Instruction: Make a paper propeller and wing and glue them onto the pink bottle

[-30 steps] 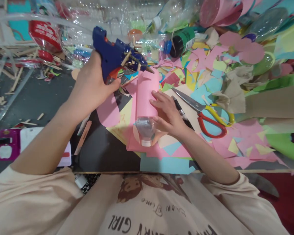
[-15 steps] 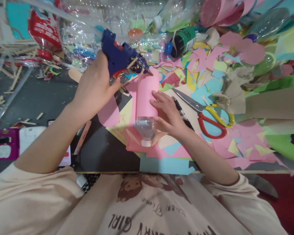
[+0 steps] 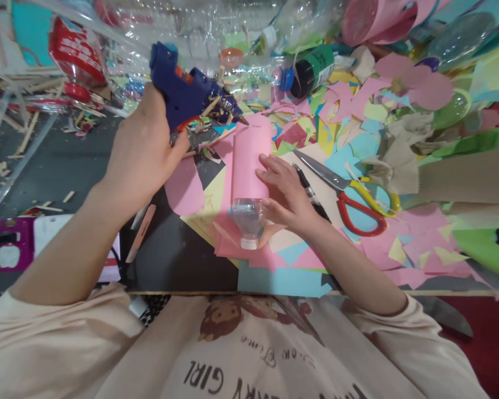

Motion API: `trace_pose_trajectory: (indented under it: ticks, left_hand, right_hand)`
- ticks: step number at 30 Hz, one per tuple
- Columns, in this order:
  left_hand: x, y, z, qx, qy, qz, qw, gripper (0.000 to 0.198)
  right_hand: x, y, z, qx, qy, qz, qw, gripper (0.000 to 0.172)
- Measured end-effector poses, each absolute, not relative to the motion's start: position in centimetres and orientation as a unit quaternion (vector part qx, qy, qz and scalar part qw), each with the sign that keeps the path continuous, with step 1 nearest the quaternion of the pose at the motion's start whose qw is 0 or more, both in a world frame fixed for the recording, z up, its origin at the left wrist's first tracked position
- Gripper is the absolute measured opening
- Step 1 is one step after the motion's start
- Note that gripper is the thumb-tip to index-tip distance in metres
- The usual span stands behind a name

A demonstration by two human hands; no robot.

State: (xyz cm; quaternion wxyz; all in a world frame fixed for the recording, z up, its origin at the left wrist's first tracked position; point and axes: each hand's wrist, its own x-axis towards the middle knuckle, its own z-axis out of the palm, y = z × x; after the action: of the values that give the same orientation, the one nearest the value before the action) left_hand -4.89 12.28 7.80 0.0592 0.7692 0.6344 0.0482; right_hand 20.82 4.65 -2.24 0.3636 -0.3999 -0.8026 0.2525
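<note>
My left hand (image 3: 137, 138) is closed around the grip of a blue glue gun (image 3: 181, 91). Its nozzle points right, close to the upper left edge of the pink paper (image 3: 249, 160) wrapped around a clear plastic bottle (image 3: 248, 215). That bottle lies on its side, with its white cap toward me. A short thin line shows on the paper near its far end; I cannot tell what it is. My right hand (image 3: 286, 188) holds the bottle from the right, its fingertips pressed on the wrap and its thumb lower down near the neck.
Scissors (image 3: 360, 205) with red and yellow handles lie right of my right hand, beside a black pen (image 3: 310, 191). Paper scraps (image 3: 419, 227) spread across the right side. Plastic bottles, a red-labelled one (image 3: 75, 55) among them, line the back. Wooden sticks are scattered at left.
My left hand has moved left with the glue gun, drawing the nozzle back from the middle of the wrap's far end toward its left edge. My right hand and the bottle stay put.
</note>
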Motion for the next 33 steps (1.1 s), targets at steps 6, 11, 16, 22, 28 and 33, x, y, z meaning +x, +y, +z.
trace_pose_trajectory:
  ticks: [6,11,16,22,28,33]
  left_hand:
    - [-4.4,12.1,7.9,0.754,0.653,0.035,0.056,0.068]
    - [-3.8,12.0,8.1,0.763,0.638,0.073,0.08,0.069]
    - [-3.1,12.2,7.6,0.78,0.616,0.056,0.087,0.082]
    - [-2.3,11.8,7.7,0.774,0.628,0.034,0.071,0.066]
    - [-2.2,11.8,8.0,0.77,0.633,0.032,0.07,0.066]
    - [-2.8,11.5,8.8,0.764,0.643,0.019,0.049,0.066]
  right_hand:
    - [20.8,4.6,-2.0,-0.413,-0.799,0.263,0.349,0.051]
    - [20.9,4.6,-2.0,-0.407,-0.8,0.258,0.357,0.051]
    - [20.9,4.7,-2.0,-0.405,-0.801,0.259,0.357,0.051]
    - [20.9,4.6,-1.9,-0.404,-0.799,0.262,0.361,0.05]
    - [20.9,4.6,-2.0,-0.4,-0.797,0.269,0.363,0.05]
    - [20.8,4.7,-2.1,-0.399,-0.8,0.253,0.369,0.049]
